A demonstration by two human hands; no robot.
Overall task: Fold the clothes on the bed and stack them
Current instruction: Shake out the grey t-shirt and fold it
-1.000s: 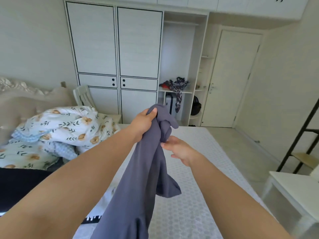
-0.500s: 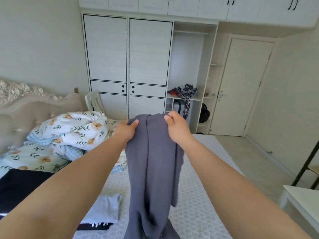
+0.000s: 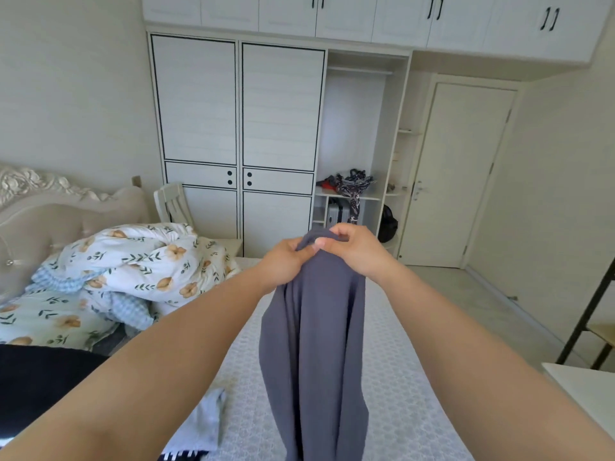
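Clothes to be folded are led by a long slate-grey soft knit garment (image 3: 314, 344), held up over the white textured mattress (image 3: 396, 410) and hanging limp in vertical folds. It is judged light and floppy, best taken at two top corners. Its bunched top edge is pinched by the left hand (image 3: 285, 263) and the right hand (image 3: 354, 249), fingers curled on cloth. Open mattress lies ahead for spreading; a small pale-grey crumpled garment (image 3: 203, 424) lies lower left.
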